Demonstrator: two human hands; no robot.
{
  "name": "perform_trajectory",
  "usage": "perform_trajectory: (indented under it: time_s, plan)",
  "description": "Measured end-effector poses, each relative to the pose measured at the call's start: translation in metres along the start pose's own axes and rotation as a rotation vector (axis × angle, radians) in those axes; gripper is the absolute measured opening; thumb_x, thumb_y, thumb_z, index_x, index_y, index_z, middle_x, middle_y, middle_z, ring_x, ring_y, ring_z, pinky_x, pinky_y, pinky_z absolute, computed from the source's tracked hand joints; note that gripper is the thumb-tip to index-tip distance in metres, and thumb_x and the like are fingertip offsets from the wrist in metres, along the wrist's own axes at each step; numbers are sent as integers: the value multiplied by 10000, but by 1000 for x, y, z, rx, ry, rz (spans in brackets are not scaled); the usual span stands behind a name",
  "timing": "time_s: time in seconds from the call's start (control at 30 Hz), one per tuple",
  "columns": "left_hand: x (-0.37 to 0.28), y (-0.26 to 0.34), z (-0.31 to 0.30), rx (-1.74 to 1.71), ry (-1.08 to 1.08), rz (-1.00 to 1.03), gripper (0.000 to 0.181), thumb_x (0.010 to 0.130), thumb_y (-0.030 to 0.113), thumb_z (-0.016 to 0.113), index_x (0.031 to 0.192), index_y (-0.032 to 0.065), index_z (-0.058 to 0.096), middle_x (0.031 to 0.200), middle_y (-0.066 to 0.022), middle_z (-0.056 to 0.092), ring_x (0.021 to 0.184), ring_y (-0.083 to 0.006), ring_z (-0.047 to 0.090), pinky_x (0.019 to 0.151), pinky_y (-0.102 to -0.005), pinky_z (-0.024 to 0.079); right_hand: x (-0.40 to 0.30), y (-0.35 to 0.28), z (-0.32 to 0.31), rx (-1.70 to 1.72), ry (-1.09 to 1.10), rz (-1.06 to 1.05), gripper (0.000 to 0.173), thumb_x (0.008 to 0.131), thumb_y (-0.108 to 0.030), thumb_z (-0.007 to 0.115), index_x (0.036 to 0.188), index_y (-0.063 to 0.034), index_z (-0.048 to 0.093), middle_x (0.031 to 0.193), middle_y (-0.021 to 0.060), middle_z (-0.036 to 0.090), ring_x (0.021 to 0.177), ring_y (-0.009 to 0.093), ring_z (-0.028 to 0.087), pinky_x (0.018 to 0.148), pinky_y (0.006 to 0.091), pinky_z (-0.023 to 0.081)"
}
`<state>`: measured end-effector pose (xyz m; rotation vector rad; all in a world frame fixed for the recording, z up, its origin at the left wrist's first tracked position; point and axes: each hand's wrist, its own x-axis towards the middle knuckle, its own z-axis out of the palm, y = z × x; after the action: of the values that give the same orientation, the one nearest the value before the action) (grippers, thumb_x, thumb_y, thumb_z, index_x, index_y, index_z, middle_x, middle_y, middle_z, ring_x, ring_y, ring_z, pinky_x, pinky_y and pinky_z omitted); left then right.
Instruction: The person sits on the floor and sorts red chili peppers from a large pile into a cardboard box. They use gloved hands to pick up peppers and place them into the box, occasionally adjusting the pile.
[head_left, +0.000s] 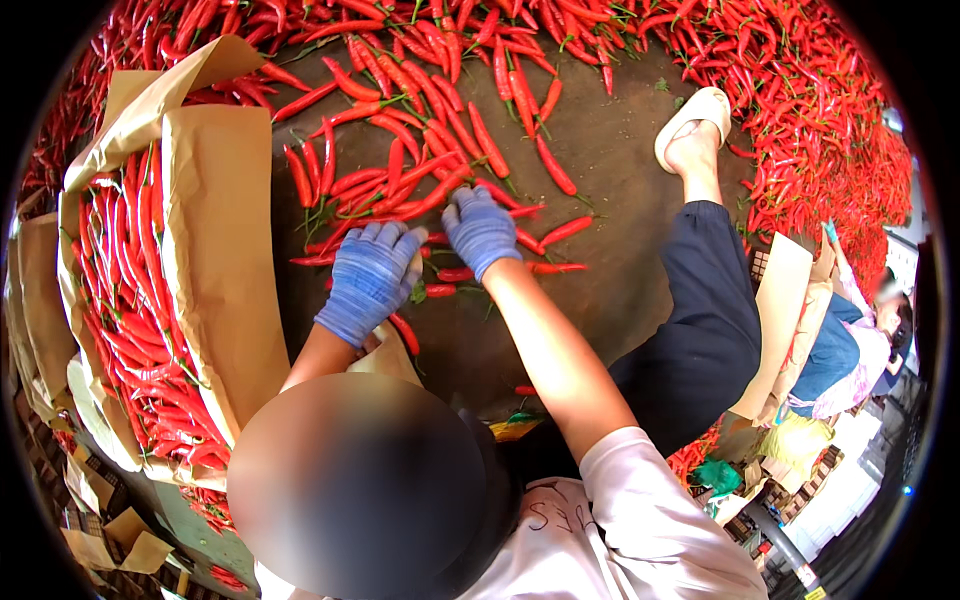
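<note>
My left hand (373, 277), in a blue knitted glove, is over the near edge of a loose bunch of red chili peppers (367, 180) on the brown floor covering. Its fingers bend down among the chilies, and its palm is hidden. Just to the right, my right hand (480, 229) wears a matching glove. Its fingertips meet the end of a long red chili (439, 195); whether they grip it is hidden. Left of both hands stands an open brown paper-lined container (225, 247), filled with red chilies (142, 300) lying roughly lengthwise.
Deep heaps of red chilies (810, 112) border the floor at the top and right. A leg with a cream slipper (709, 112) stretches forward at right. Beyond it, another person (840, 352) is beside a paper-lined box (780, 322). More paper-lined boxes (37, 315) stand far left.
</note>
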<state>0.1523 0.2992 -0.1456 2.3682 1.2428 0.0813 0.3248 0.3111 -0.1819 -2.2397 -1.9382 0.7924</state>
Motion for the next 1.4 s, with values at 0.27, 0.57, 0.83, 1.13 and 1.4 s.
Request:
perform_trajectory:
  time_s: [0.27,0.57,0.83,1.13,1.4]
  plan:
    - [48,-13,25,244,107,-146,348,707,246,630,1027,124,573,994,-63,553,950,-247,513,790,-414,392,36,20,-52,209,93,-78,232,814,-223,525,987,-75,570,1003,202,585,936,351,575,831,424,459]
    - [74,-40,-5,-301,365,-378,344,814,241,609,1095,56,537,940,-178,605,801,-350,598,708,-402,475,138,49,-67,49,91,160,427,747,-283,624,1082,-67,469,1118,187,531,1027,350,534,870,426,434]
    - [39,-58,36,-516,288,-645,422,853,349,565,1223,150,520,847,-153,595,710,-267,606,655,-370,477,77,56,-14,238,23,298,420,810,-323,566,1119,-66,441,860,225,613,851,400,590,758,468,457]
    - [30,-37,11,-1216,560,-590,142,845,50,552,985,58,530,808,3,521,715,-47,446,666,-210,414,73,71,-40,-354,-88,-399,461,714,-152,654,1157,-180,527,1071,113,490,898,301,558,748,389,488]
    - [59,-17,42,-1485,445,-861,183,875,163,547,1026,60,558,613,-2,494,439,-53,408,384,-211,347,42,31,-25,-186,-139,-250,416,738,-372,641,1047,-106,560,884,165,594,836,341,570,762,437,454]
